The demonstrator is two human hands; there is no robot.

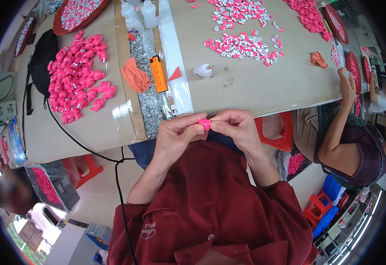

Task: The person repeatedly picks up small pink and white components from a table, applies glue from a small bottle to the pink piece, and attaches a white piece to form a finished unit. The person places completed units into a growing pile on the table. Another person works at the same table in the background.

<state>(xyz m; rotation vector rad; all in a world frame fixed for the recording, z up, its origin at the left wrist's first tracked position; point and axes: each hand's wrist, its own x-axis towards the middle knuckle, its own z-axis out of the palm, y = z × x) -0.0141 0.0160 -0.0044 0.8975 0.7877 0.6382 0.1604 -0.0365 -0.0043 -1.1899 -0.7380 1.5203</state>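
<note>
At the table's near edge, a small glossy pink plastic piece (205, 124) is pinched between my two hands. My left hand (179, 131) grips its left side with thumb and forefinger. From the right, the thumb and fingers of my right hand (235, 125) press against it; part of the piece is hidden by my fingertips. A white squeeze bottle (202, 71) with a narrow tip lies just beyond my hands. To the left are an orange cutter-like tool (158, 74), an orange cloth (135, 75) and a heap of pink figurine pieces (76, 75).
Small pink-and-white pieces (246, 47) are spread across the far table. Several white bottles (133, 20) stand at the back. A black bag (42, 62) sits left, its cord hanging beside me. A co-worker's arm (341, 115) is at the right, near a red stool (277, 132).
</note>
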